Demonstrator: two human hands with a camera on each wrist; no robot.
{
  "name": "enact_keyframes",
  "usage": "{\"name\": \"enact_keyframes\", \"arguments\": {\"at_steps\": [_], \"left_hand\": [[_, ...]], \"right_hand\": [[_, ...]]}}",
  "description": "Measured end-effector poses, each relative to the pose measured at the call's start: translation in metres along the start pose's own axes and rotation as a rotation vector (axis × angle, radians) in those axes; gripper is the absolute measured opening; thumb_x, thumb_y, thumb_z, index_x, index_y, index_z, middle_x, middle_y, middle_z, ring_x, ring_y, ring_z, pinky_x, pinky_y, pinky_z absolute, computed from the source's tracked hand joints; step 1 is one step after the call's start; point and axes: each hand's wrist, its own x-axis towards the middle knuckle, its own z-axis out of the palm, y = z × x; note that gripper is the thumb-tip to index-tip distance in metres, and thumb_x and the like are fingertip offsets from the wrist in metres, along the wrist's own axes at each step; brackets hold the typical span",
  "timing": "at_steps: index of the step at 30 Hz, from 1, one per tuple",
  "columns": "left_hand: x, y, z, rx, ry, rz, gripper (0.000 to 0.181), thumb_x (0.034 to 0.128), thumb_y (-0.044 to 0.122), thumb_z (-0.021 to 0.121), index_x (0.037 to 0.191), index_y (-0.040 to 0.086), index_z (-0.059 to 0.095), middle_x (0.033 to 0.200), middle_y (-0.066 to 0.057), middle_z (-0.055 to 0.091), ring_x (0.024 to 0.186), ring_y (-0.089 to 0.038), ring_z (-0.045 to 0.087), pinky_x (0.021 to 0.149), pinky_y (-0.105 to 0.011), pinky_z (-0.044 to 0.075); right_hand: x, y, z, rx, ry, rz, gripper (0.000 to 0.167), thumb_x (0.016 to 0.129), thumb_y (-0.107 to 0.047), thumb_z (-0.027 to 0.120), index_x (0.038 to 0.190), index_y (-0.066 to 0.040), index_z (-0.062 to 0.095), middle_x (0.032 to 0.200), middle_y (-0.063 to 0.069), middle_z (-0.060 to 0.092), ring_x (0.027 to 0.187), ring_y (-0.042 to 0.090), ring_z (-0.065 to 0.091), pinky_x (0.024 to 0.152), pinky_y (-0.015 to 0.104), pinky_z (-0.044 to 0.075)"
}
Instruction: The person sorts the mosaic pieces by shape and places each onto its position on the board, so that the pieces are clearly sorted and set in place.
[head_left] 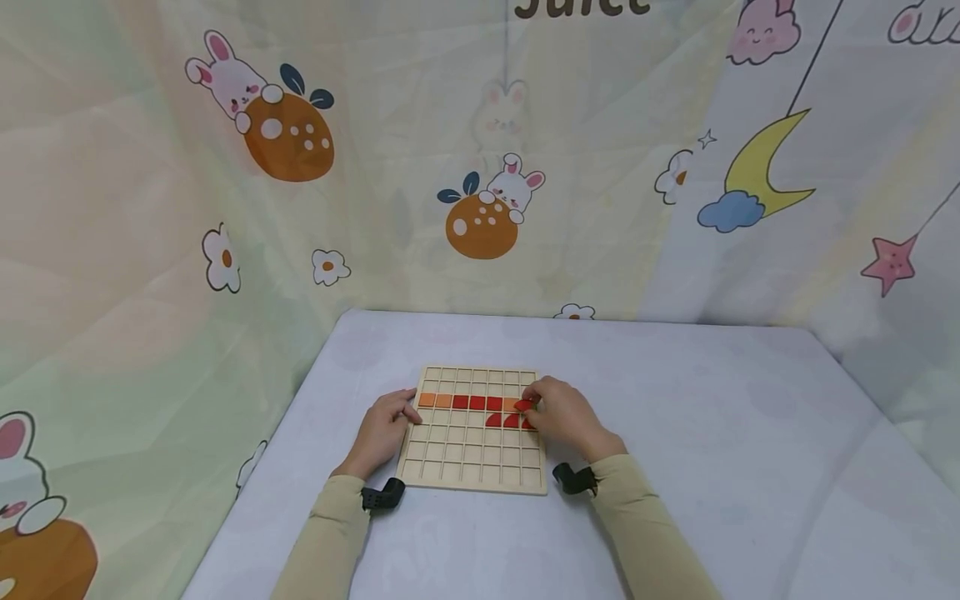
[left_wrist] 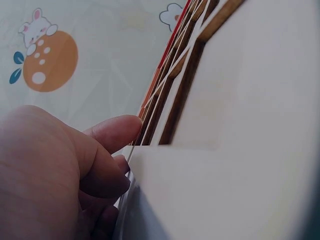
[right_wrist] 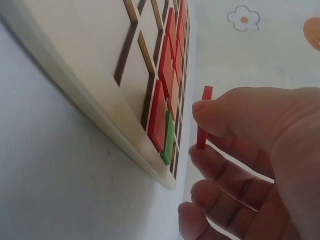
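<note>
A square wooden grid board [head_left: 472, 462] lies on the table, with raised lines between its cells. My left hand [head_left: 381, 429] rests at its left edge; in the left wrist view the thumb [left_wrist: 117, 132] touches the rim and the other fingers lie beside it. Above the board's right side my right hand [head_left: 564, 414] pinches a thin red piece [right_wrist: 201, 140] between thumb and forefinger. One row holds orange squares [head_left: 444, 401] and red squares [head_left: 477, 403]. Below it sit red pieces with a curved side [head_left: 494, 421]. A green piece [right_wrist: 168, 137] shows near the right edge.
The board stands on a white-covered table [head_left: 712, 433]. Behind and to the left hangs a printed cloth [head_left: 405, 125] with rabbits, flowers and a moon. A black wrist camera [head_left: 384, 495] sits at the left sleeve, another black camera [head_left: 574, 478] at the right.
</note>
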Motion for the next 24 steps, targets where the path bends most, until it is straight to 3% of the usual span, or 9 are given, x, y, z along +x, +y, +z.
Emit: {"name": "enact_keyframes", "arguments": {"at_steps": [14,24], "left_hand": [[0.000,0.000,0.000,-0.011,0.004,0.000,0.032,0.0909,0.001,0.049,0.072,0.017,0.068,0.142,-0.005,0.054,0.139,-0.030,0.037,0.114,-0.052,0.028],[0.000,-0.001,0.000,-0.007,0.004,0.002,0.032,0.0903,-0.001,0.049,0.072,0.017,0.068,0.142,-0.006,0.054,0.139,-0.030,0.038,0.114,-0.053,0.029]], "right_hand": [[0.001,-0.017,0.012,-0.022,-0.007,-0.101,0.019,0.084,-0.016,0.074,0.102,-0.013,0.073,0.096,-0.003,0.063,0.084,0.013,0.058,0.080,0.033,0.053],[0.005,-0.027,0.019,-0.021,0.000,-0.184,0.019,0.085,-0.015,0.073,0.103,-0.011,0.073,0.097,-0.003,0.064,0.082,0.012,0.058,0.076,0.030,0.052]]}}
